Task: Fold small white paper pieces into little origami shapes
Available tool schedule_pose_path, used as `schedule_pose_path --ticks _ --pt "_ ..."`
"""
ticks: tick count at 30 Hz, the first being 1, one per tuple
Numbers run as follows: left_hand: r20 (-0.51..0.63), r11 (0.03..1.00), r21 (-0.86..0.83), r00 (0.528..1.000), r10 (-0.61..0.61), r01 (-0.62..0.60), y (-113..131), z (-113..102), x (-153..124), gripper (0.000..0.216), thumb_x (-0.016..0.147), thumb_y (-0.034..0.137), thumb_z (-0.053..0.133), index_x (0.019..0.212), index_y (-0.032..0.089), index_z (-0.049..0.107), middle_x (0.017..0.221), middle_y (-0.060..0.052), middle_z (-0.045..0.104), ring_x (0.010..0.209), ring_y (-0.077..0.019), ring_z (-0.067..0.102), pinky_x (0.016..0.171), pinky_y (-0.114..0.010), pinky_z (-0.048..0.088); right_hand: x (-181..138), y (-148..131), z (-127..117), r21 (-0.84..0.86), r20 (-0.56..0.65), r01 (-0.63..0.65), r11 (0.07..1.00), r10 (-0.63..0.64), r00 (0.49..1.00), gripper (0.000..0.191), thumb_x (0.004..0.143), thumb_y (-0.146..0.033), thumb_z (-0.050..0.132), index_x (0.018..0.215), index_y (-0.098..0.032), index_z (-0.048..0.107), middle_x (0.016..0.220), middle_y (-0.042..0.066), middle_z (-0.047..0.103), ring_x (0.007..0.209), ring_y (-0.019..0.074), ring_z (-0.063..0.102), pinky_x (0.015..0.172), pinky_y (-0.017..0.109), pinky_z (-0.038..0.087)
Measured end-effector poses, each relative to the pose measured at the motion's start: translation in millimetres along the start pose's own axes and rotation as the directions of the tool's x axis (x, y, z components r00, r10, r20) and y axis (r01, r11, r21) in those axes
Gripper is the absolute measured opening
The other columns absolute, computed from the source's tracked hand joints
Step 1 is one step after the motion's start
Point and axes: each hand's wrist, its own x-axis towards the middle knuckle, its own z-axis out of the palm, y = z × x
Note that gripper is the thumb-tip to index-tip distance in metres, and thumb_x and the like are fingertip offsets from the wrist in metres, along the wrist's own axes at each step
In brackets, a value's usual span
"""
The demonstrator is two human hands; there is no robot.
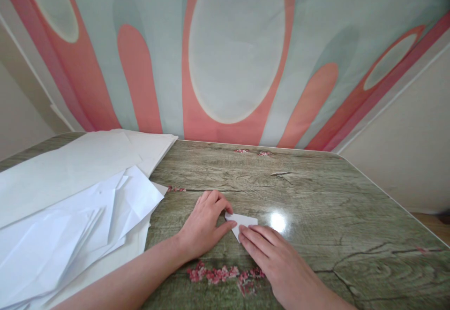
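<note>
A small piece of folded white paper [243, 220] lies on the wood-patterned table, narrowing to a point towards me. My left hand [207, 221] pinches its left corner, the thumb on the near side and the curled forefinger on the far side. From the right, my right hand [269, 249] presses the paper's lower right part with its fingers close together and fairly straight. The right thumb is mostly hidden. Part of the paper's right side is covered by these fingers.
To the left, loose and folded white sheets [80, 230] lie on a stack of larger white paper [84, 160]. The table [351, 207] has printed pink blossoms and meets a patterned wall panel [235, 42] at the back.
</note>
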Motion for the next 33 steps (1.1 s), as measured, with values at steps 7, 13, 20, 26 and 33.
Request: schedule_pose_path --ticks 7,13,20,26,33 --pt "0.059 1.0 -0.021 0.998 0.004 -0.002 0 -2 2 0.009 0.078 0.026 0.067 0.081 0.021 0.061 0.093 -0.002 0.053 0.094 -0.0221 0.048 0.084 -0.036 0.038 0 2 -1 0.055 -0.031 0.002 0.998 0.0 1.0 0.041 0.086 -0.005 0.04 0.123 -0.012 0.056 0.123 0.011 0.059 0.113 0.0215 0.053 0.099 0.038 0.044" --pt "0.064 1.0 -0.021 0.998 -0.012 0.013 2 2 5 0.006 0.079 0.023 0.065 0.074 0.02 0.061 0.092 -0.002 0.055 0.093 -0.0214 0.049 0.085 -0.035 0.037 2 3 -2 0.052 -0.019 0.023 0.998 -0.022 1.0 0.043 0.086 -0.002 0.037 0.123 -0.013 0.056 0.126 0.009 0.058 0.117 0.0203 0.051 0.101 0.038 0.043" --pt "0.053 0.997 0.025 0.996 -0.068 0.067 5 7 6 0.007 0.079 0.022 0.064 0.073 0.02 0.061 0.09 -0.002 0.056 0.091 -0.0218 0.049 0.08 -0.035 0.036 6 1 -7 0.065 -0.003 0.012 0.998 -0.012 1.0 0.04 0.085 -0.001 0.039 0.119 -0.01 0.059 0.12 0.011 0.062 0.114 0.0208 0.054 0.098 0.037 0.047" --pt "0.049 0.998 0.016 0.997 -0.066 0.066 4 9 7 0.007 0.079 0.021 0.064 0.074 0.02 0.06 0.088 -0.001 0.057 0.09 -0.021 0.049 0.079 -0.034 0.036 7 2 -9 0.108 0.033 0.008 0.994 -0.011 0.999 0.042 0.085 0.0 0.038 0.12 -0.009 0.059 0.122 0.012 0.061 0.116 0.0222 0.053 0.099 0.037 0.046" --pt "0.041 0.995 0.027 0.994 -0.102 0.101 7 9 7 0.007 0.079 0.021 0.063 0.074 0.02 0.059 0.088 -0.001 0.056 0.09 -0.0213 0.049 0.079 -0.034 0.036 6 4 -9 0.135 0.048 0.003 0.991 -0.01 0.999 0.044 0.086 0.001 0.035 0.123 -0.011 0.056 0.125 0.011 0.059 0.118 0.0207 0.05 0.102 0.038 0.042"
